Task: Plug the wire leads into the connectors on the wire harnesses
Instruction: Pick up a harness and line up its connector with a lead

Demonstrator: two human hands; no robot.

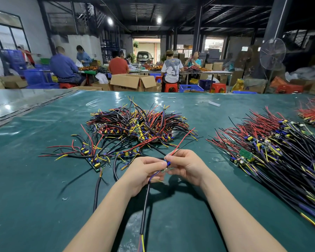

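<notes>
Two hands are meeting just above the mat (44,197): the left hand (145,170) is pinching the purple leads (155,174), and the right hand (185,165) is pinching the board (166,169) by its blue connector (168,163). Insertion seems to be going on; the next move is probably calling for careful aligning, then a firm push.

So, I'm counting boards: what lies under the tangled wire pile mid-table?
Small boards with yellow and blue parts peek out beneath the wire pile, which lies on the green table cover. The wires hide how many more sit underneath.
</notes>
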